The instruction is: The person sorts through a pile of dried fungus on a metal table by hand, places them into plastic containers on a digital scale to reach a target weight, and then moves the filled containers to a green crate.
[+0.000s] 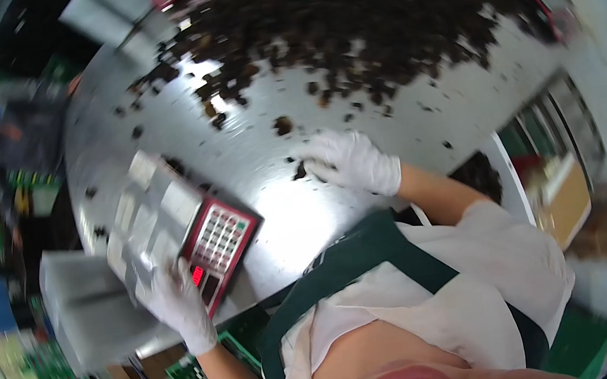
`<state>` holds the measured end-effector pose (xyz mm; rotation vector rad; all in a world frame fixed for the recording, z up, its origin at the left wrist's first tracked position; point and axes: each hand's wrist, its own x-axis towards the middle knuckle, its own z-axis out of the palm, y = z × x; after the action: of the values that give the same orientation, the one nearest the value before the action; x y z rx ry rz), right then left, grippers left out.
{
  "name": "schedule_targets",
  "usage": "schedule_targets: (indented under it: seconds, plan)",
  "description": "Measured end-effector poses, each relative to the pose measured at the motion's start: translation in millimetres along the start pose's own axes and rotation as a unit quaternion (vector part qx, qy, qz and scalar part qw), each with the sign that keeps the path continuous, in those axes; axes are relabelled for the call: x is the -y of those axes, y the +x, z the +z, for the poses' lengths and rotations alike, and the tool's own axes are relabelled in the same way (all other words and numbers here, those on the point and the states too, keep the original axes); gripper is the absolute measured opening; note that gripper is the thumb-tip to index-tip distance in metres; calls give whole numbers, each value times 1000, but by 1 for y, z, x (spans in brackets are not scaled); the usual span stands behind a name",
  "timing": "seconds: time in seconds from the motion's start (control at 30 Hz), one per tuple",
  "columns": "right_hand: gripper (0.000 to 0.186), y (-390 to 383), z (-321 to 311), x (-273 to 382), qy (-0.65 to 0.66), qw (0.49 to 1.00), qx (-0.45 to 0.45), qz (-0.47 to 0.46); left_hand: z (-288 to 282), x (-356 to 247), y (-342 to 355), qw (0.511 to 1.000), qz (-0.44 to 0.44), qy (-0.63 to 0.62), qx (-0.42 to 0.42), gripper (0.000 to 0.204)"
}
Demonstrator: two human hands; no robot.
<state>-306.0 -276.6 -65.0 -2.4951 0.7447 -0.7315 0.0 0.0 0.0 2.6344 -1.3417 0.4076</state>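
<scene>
- Nearest to the person, the left hand [176, 303] in a white glove lies flat with fingers spread on the near corner of a scale [168, 225], right by its small lit display. Any weight from that hand on the platform or body would, I think, throw the reading off.
- The scale has a grey platform and a red-framed keypad [218, 237]. It sits at the bench [292, 215] edge, partly over a grey tray [86, 308]. A push from the leaning hand could slide or tip it off.
- The glove is close to the keys; a stray fingertip might press one and change a setting.
- Further out, the right hand [354, 162], also gloved, rests on the shiny steel bench with fingers curled over a dark piece [301, 170]. Whether it pinches the piece or only touches it, I cannot tell.
- The bench is slick and bright with glare, so a loose pinch could let the piece skid away.
- Scattered bits [282, 124] lie around that hand; a sweep of the wrist may knock them to the floor.
- Farthest off, a big dark heap [371, 14] fills the bench's far side, its edge ragged and spilling. A careless drag could pull more loose.
</scene>
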Motion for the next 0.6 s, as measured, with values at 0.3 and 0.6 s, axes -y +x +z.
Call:
schedule_targets:
  seconds: [0.3,0.6]
  plan:
    - [56,-114,-177,-261,-281,827,-413,258,11,-106,-20,952,218,-186,-110,47]
    - [84,-46,-181,-389,-160,818,-321,449,83,-269,-6,873,419,-166,188,81]
